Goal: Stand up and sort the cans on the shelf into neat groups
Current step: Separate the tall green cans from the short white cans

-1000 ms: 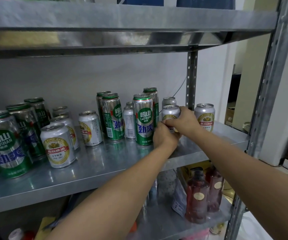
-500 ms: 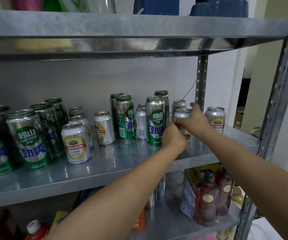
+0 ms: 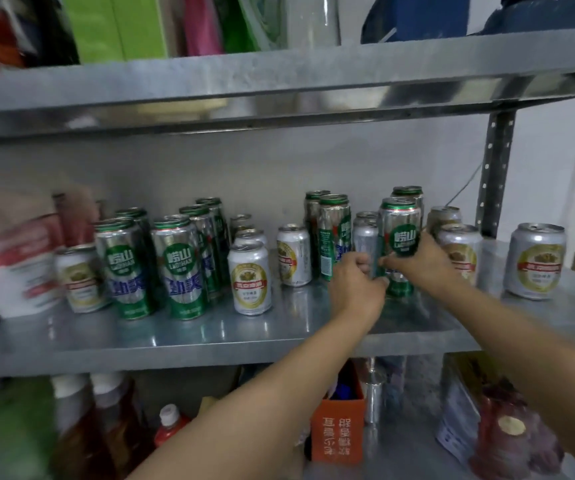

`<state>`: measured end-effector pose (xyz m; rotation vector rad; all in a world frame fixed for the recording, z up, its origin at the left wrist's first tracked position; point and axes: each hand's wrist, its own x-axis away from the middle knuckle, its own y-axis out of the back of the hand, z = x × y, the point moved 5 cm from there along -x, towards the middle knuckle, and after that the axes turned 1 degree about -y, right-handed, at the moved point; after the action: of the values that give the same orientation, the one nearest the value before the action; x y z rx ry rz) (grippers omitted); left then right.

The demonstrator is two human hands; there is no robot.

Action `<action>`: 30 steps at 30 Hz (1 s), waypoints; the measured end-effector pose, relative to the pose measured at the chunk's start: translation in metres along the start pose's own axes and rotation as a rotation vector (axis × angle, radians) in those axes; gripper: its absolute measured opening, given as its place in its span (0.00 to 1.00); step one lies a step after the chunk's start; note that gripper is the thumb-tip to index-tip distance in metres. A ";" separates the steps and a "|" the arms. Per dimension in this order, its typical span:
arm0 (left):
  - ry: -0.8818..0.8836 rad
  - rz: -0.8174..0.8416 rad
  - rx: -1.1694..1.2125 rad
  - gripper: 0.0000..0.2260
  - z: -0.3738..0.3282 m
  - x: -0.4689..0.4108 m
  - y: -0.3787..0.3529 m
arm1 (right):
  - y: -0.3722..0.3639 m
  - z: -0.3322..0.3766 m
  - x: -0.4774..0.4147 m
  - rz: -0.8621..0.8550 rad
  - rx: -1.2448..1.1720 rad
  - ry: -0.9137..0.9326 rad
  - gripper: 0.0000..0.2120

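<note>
Beer cans stand on the metal shelf [image 3: 210,334]. Tall green cans [image 3: 178,268] cluster at the left, with two more tall green cans [image 3: 334,233] in the middle. Short silver-and-gold cans [image 3: 249,278] are scattered between them, and others stand at the right [image 3: 535,261]. My right hand [image 3: 421,268] grips the lower part of a tall green can [image 3: 402,230]. My left hand [image 3: 355,289] is curled round the foot of a slim silver can [image 3: 365,237] just left of it, with the thumb against the green can. A short silver can [image 3: 461,251] stands right behind my right hand.
An upper shelf [image 3: 279,74] hangs low over the cans. A perforated steel post [image 3: 495,174] stands at the back right. A white-and-red package [image 3: 12,268] sits at the far left. Below are bottles [image 3: 172,424], an orange box [image 3: 338,434] and dark red bottles [image 3: 507,431].
Both hands have left the short silver can at the right and shifted left to the tall green can and the slim silver can. The view has panned left and up.
</note>
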<state>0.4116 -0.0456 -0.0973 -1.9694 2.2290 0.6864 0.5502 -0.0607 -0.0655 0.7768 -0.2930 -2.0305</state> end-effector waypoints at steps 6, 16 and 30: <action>-0.089 0.043 -0.181 0.25 -0.010 0.005 0.032 | -0.013 0.034 0.015 -0.009 -0.004 -0.014 0.14; -0.202 -0.220 -0.358 0.18 -0.063 0.059 0.194 | -0.064 0.198 0.093 0.108 -0.154 0.222 0.15; 0.029 -0.232 -0.187 0.20 0.051 0.096 0.414 | -0.280 0.296 0.165 0.405 -0.211 0.265 0.27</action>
<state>-0.0135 -0.0857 -0.0647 -2.2913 1.9697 0.8664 0.1114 -0.0695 -0.0394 0.7730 -0.0724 -1.5308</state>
